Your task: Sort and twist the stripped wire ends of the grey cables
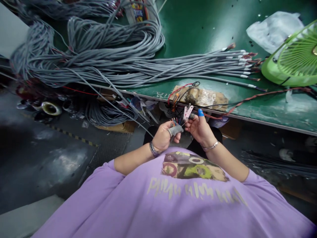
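My left hand (163, 136) is closed around the end of a grey cable, with a grey cover on one digit. Thin coloured wires (175, 121) fan out above its fingers. The cable (142, 126) comes down to this hand from the bench edge. Just to the right, my right hand (200, 129) has curled fingers close to the wire ends and a blue cover (200, 112) on a raised digit. Whatever its fingertips grip is too small to make out. A pale pink clip (188, 112) sits right by these fingertips, at the bench edge.
Grey cable bundles (111, 62) cover the left of the green bench (198, 23), their stripped ends pointing right. A green fan (294, 59) and a plastic bag (274, 31) lie at the right. Taped cardboard (220, 99) and twisted red-black wires (242, 103) run along the front edge.
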A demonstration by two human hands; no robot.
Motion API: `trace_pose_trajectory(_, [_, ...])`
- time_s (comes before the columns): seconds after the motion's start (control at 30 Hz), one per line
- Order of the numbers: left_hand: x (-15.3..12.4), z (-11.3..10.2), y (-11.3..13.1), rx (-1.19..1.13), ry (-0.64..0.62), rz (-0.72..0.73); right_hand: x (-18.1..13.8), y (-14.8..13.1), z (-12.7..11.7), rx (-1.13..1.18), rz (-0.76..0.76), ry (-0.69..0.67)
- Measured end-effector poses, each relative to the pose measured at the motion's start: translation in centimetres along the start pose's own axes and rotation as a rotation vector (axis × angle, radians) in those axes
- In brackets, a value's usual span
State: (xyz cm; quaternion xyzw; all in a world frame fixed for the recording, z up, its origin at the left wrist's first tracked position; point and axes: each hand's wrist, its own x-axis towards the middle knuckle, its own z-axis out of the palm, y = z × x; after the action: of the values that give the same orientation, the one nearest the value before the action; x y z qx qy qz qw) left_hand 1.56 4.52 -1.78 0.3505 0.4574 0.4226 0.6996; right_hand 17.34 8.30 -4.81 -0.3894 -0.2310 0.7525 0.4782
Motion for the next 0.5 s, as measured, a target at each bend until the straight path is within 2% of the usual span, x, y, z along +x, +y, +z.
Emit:
trace_pose_trajectory(0.2, [0.7, 1.2, 0.8, -0.008, -0.042, -0.020, 1.4, -0.8, 1.0, -0.071, -0.064, -0.027])
trace_pose_trajectory(0.5, [1.1, 0.8, 0.1, 0.002, -0.052, -0.046, 1.6, -0.8, 1.7, -0.034, -0.081, 0.022])
